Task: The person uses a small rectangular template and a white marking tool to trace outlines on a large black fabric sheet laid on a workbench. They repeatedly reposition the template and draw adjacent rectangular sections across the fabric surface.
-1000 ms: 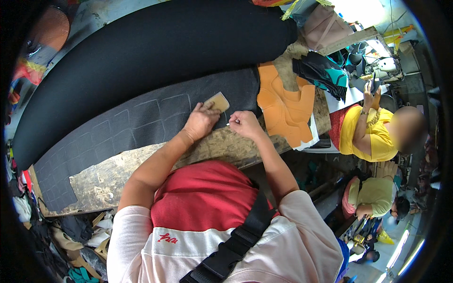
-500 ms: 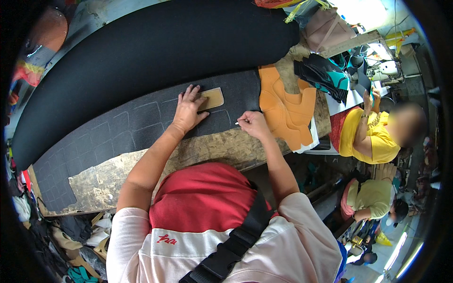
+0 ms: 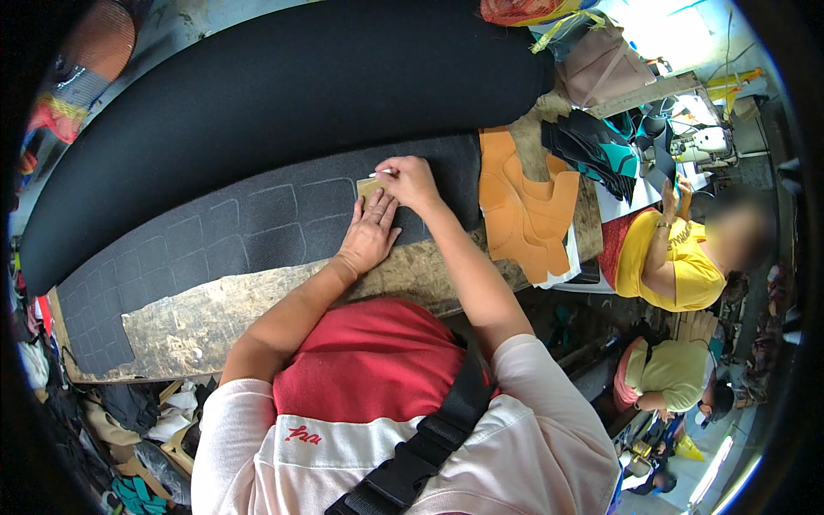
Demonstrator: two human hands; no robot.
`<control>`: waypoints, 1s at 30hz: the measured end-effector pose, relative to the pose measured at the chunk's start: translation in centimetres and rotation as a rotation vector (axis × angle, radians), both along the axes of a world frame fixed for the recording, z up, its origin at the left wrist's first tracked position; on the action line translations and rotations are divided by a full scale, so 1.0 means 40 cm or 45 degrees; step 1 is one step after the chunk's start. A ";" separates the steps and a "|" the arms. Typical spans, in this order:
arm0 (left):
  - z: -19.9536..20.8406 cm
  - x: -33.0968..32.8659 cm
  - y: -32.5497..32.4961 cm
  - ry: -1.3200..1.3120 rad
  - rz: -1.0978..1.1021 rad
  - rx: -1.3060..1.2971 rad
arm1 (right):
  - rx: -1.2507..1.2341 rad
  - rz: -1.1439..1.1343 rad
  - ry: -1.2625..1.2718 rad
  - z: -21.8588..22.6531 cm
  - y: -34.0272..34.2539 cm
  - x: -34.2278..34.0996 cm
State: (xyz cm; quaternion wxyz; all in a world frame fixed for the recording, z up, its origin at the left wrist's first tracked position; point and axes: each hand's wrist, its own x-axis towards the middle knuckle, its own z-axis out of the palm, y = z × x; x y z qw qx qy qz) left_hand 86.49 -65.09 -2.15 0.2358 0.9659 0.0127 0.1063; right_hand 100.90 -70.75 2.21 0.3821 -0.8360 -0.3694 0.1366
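Note:
My left hand lies with its fingers stretched out flat on a small tan template. The template rests on dark grey fabric marked with rows of pale outlines. At the template's far edge, my right hand pinches a short white chalk stick. Part of the template is hidden under both hands. Pale lines on the fabric run up to its left side.
A thick black fabric roll lies along the far side of the wooden table. Orange cut pieces sit to the right, near black and teal pieces. A co-worker in a yellow shirt is at the right.
My right hand has moved left and away from me, from the near right to the template's far edge. My left hand has shifted nearer and to the right, still on the template.

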 end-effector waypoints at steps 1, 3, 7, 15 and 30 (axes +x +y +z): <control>0.002 0.000 0.001 0.009 0.007 -0.004 | 0.001 0.019 -0.011 -0.004 0.015 -0.002; 0.004 -0.001 0.000 0.038 0.014 -0.005 | -0.064 0.038 -0.031 -0.012 0.040 -0.008; 0.000 -0.004 -0.002 0.122 0.050 0.022 | -0.165 0.069 -0.060 -0.021 0.050 -0.009; -0.003 -0.003 -0.008 0.118 0.070 0.030 | -0.239 -0.179 -0.336 -0.026 -0.050 0.067; 0.050 0.033 0.023 0.254 0.050 0.064 | -0.321 0.133 -0.182 -0.022 -0.166 -0.008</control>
